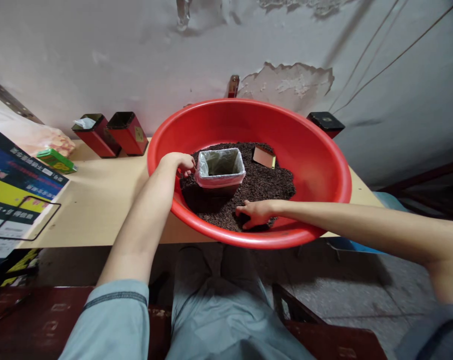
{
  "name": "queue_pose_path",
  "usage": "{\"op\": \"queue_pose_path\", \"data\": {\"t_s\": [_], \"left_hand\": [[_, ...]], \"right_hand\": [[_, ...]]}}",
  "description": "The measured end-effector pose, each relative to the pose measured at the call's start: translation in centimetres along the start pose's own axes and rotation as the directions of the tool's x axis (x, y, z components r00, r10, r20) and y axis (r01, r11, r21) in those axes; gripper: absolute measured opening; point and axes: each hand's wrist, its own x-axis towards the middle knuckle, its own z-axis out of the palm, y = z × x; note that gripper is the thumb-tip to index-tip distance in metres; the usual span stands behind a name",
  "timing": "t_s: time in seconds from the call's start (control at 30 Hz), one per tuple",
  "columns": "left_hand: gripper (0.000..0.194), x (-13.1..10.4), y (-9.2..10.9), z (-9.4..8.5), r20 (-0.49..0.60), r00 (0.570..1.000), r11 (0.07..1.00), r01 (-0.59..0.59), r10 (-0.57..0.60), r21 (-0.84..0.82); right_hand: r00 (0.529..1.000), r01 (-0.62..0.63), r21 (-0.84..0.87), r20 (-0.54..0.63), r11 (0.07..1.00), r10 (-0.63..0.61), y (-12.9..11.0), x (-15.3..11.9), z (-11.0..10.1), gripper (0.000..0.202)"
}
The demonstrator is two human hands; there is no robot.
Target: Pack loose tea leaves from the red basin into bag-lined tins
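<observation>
Where right hand (257, 213) rests, dark granules (273, 185) beneath

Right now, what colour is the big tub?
The tub is red, clearest in the head view.

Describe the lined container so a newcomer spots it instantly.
Find the big red basin. Inside, the lined container stands amid dark granules, just right of the left hand. Unlike the red containers on the table, it has translucent plastic folded over its rim all round.

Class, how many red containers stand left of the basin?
2: one red container, white material at its mouth; another red container just right of it, nearer the basin. Others may be hidden.
</observation>
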Motion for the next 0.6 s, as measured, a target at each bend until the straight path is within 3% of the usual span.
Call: {"op": "queue_pose_path", "data": {"t_s": [0.13, 0.3, 0.5, 0.6], "left_hand": [[0.064, 0.3, -0.2, -0.1, 0.006, 1.000, 1.000, -0.001, 0.001, -0.015], [0.065, 0.6, -0.4, -0.1, 0.008, 1.000, 1.000, -0.007, 0.007, -0.022], [0.058, 1.1, -0.6, 0.0, 0.000, 1.000, 0.999, -0.014, 0.014, -0.029], [0.057, 1.2, -0.6, 0.1, 0.003, 1.000, 1.000, -0.025, 0.025, -0.015]], "right_hand": [[0.977, 0.171, 0.016, -0.130, 0.985, -0.167, 0.6, 0.8, 0.0, 0.061], [0.940, 0.305, 0.067, -0.182, 0.950, -0.289, 0.9, 0.7, -1.3, 0.049], [0.836, 0.476, 0.099, -0.360, 0.874, -0.415, 1.1, -3.9, -4.9, 0.040], [0.799, 0.470, 0.066, -0.456, 0.880, -0.393, 0.9, -7.1, -7.4, 0.035]]}}
